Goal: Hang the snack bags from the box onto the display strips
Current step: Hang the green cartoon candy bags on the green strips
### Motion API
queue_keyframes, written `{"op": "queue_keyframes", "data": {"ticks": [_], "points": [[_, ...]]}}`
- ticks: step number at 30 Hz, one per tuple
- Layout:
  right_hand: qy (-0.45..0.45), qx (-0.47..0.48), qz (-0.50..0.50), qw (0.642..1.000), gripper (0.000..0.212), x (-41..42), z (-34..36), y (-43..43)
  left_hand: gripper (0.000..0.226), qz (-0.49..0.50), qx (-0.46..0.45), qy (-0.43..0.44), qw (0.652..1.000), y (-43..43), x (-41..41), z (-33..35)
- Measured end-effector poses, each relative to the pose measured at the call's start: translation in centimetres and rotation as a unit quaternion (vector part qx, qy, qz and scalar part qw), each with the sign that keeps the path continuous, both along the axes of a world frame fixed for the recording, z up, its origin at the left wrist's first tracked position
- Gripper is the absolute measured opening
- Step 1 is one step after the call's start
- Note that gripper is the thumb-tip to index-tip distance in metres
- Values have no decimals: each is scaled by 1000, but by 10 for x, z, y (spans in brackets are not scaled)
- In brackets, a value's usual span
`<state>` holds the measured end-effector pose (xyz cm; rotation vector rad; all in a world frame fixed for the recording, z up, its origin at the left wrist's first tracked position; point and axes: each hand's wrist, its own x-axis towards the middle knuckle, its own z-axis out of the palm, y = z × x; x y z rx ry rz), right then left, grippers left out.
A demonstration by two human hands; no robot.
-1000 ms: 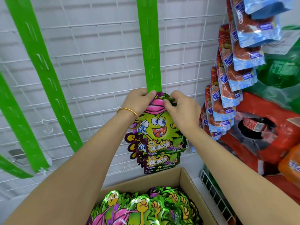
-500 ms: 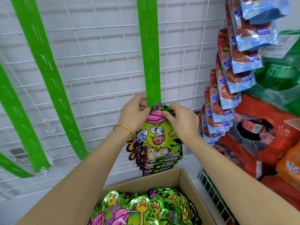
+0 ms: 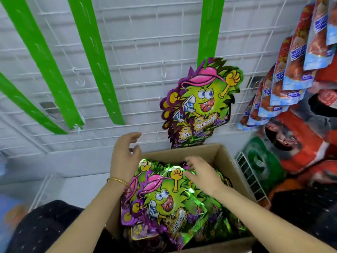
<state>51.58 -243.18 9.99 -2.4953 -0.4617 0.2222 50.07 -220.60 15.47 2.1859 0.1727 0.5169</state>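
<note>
Green snack bags (image 3: 164,196) in box (image 3: 219,152) | beneath right grip (image 3: 204,175) (touching)

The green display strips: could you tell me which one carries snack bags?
The rightmost green strip; it alone has cartoon snack bags hanging from its lower end.

A white wire grid (image 3: 145,42) fills the back. At 2 o'clock hang overlapping red-and-blue packets (image 3: 295,70). At 4 o'clock lie red bags (image 3: 300,141) beside a green bag (image 3: 259,161).
</note>
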Motion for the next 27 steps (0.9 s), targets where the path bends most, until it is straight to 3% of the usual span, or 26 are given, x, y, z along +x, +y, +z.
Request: {"op": "queue_keyframes", "data": {"ticks": [3,6,8,10,13,17,21,24,27], "points": [[-28,-35,25,999,51,-1,-10,26,37,34,-7,50,998,15,-6,-17],[-43,-135,46,989,59,0,-15,51,33,24,-40,80,996,16,-3,-18],[-61,-205,59,975,56,0,-16,59,32,12,-49,101,994,17,0,-21],[-91,-218,46,971,49,1,-19,59,30,6,-65,121,990,17,2,-26],[-88,-179,36,979,35,7,-20,49,24,-12,-88,145,985,14,3,-30],[33,-12,49,998,20,17,-8,23,24,-97,-67,178,977,6,-1,-31],[146,137,-3,980,17,14,22,-1,36,-191,-20,237,952,-5,-8,-28],[153,166,-26,974,15,15,49,-18,13,-224,-25,214,951,-18,-6,-17],[142,142,18,979,24,17,83,-27,7,-244,-34,214,945,-34,5,9]]}}
